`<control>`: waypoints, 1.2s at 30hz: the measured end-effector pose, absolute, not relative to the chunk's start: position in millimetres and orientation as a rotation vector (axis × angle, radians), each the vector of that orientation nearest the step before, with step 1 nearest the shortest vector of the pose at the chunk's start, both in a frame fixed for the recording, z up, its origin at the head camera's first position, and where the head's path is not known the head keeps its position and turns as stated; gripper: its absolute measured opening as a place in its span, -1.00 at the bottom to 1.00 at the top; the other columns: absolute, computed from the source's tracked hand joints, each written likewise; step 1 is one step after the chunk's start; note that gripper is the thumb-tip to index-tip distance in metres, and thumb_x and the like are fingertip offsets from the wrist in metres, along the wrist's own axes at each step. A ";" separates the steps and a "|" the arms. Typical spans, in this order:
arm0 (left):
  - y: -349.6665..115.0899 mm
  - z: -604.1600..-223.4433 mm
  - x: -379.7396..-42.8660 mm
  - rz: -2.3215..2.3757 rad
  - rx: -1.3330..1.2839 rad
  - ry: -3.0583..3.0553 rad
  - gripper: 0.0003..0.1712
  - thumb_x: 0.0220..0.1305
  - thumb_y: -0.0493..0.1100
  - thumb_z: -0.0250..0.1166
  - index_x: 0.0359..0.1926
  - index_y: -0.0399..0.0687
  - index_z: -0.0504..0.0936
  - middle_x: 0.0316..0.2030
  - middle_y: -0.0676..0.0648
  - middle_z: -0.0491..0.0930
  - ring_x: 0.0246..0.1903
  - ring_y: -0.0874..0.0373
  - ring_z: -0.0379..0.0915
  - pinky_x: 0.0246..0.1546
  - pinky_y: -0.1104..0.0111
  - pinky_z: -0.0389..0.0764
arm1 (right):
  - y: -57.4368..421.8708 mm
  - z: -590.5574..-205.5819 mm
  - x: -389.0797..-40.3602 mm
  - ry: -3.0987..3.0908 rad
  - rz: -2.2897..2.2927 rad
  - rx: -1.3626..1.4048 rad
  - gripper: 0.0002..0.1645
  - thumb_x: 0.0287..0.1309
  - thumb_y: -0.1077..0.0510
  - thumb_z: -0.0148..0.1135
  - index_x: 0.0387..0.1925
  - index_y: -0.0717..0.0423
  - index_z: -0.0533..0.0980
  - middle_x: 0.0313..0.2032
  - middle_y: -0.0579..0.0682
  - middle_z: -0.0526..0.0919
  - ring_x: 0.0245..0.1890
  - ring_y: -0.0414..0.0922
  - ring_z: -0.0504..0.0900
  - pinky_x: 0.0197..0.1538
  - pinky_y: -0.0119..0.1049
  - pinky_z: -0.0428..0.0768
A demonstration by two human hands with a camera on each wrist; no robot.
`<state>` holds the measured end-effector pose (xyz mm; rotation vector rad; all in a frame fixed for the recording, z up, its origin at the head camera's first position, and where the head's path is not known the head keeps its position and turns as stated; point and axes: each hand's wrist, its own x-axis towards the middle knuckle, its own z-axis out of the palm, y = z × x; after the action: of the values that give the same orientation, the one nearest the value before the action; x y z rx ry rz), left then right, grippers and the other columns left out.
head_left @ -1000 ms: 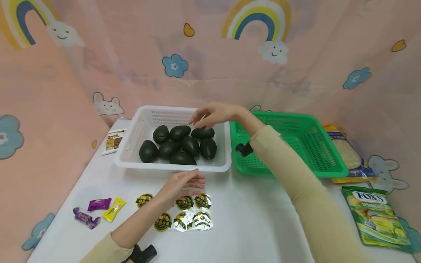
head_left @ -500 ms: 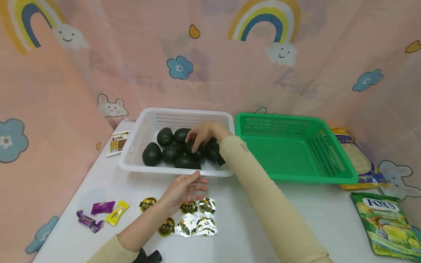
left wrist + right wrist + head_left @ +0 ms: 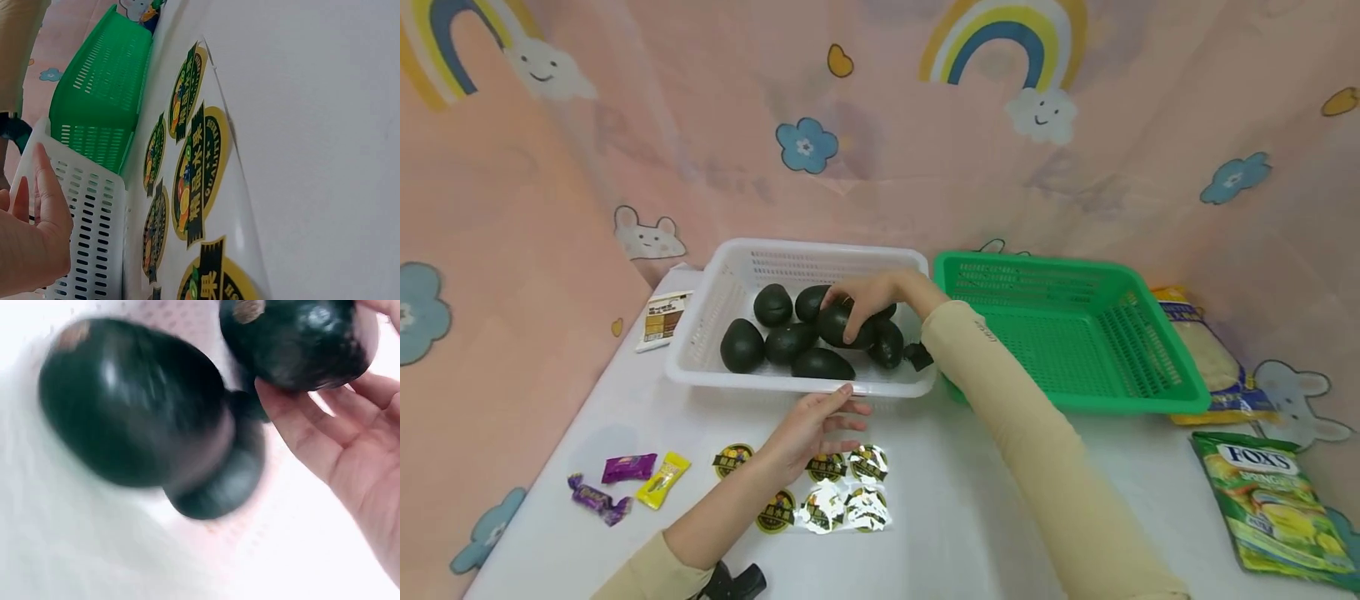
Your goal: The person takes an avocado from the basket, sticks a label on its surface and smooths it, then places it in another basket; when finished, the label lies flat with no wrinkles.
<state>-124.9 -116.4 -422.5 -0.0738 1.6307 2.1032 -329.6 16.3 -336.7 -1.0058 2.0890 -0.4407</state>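
In the head view my right hand (image 3: 880,296) grips an avocado (image 3: 832,323) over the right half of the white basket (image 3: 760,383). The right wrist view shows thumb and fingers around that dark green avocado (image 3: 300,347), which has a brown stem end. Several other avocados (image 3: 742,346) lie in the basket, some partly covered by the hand. My left hand (image 3: 812,429) is at the basket's front rim, fingers extended and holding nothing. Its thumb is at the rim; contact is unclear. Beneath the left arm lies a sheet of round black-and-gold stickers (image 3: 203,175).
A green basket (image 3: 1060,358) stands right of the white one. Beyond it are a yellow-and-blue bag (image 3: 1213,358) and a green FOX'S bag (image 3: 1273,508). Wrapped candies (image 3: 628,468) lie at left, with a small packet (image 3: 662,321) behind. A patterned cloth backs the table.
My right hand has come down into the white basket, taken hold of an avocado and raised it slightly. The left hand has stayed by the front rim, its thumb nearly in place.
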 end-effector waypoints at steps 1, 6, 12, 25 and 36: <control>-116.3 -422.9 -125.2 2.101 -0.070 1.634 -0.50 0.44 0.15 0.10 -0.14 -0.21 0.67 -0.07 -0.10 0.63 -0.02 -0.04 0.55 -0.05 0.12 0.61 | 22.9 -329.6 -327.1 2.073 -0.475 -1.034 -0.13 0.03 0.06 0.45 0.34 0.04 0.26 0.36 -0.03 0.24 0.37 -0.07 0.17 0.33 -0.17 0.27; -115.5 -424.2 -126.0 2.095 -0.074 1.658 -0.50 0.43 0.18 0.10 -0.14 -0.18 0.66 -0.11 -0.06 0.65 -0.04 -0.03 0.56 -0.04 0.11 0.61 | 67.1 -297.1 -298.6 1.988 -0.668 -1.170 -0.17 0.03 0.14 0.46 0.31 -0.03 0.27 0.27 -0.09 0.31 0.25 -0.13 0.28 0.21 -0.17 0.40; -114.7 -426.0 -125.9 2.084 -0.100 1.701 -0.45 0.44 0.18 0.08 -0.04 -0.25 0.61 -0.11 -0.10 0.66 -0.07 0.01 0.58 -0.05 0.13 0.62 | 133.9 -291.5 -235.4 1.891 -0.822 -1.329 -0.15 0.03 0.21 0.45 0.34 -0.13 0.29 0.24 -0.18 0.35 0.17 -0.14 0.36 0.09 -0.09 0.52; -110.6 -424.7 -125.9 2.086 -0.118 1.728 -0.36 0.44 0.19 0.07 0.07 -0.35 0.54 -0.10 -0.10 0.67 -0.18 0.12 0.58 -0.08 0.19 0.63 | 202.8 -405.5 -164.0 2.188 -0.666 -1.304 -0.15 0.01 0.20 0.41 0.34 0.05 0.27 0.23 -0.19 0.40 0.21 -0.22 0.37 0.24 -0.23 0.38; -110.9 -424.2 -125.0 2.075 -0.110 1.746 -0.43 0.44 0.21 0.06 -0.04 -0.23 0.62 -0.11 -0.08 0.67 -0.18 0.13 0.57 -0.12 0.26 0.63 | 203.7 -426.4 -157.6 2.176 -0.769 -1.191 0.05 0.01 0.10 0.49 0.45 0.05 0.11 0.36 -0.10 0.27 0.34 -0.14 0.24 0.34 -0.13 0.25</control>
<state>-125.0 -110.9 -424.2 -0.1104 1.7459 2.0747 -157.6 203.7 -426.4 -1.1912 2.1760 -0.7692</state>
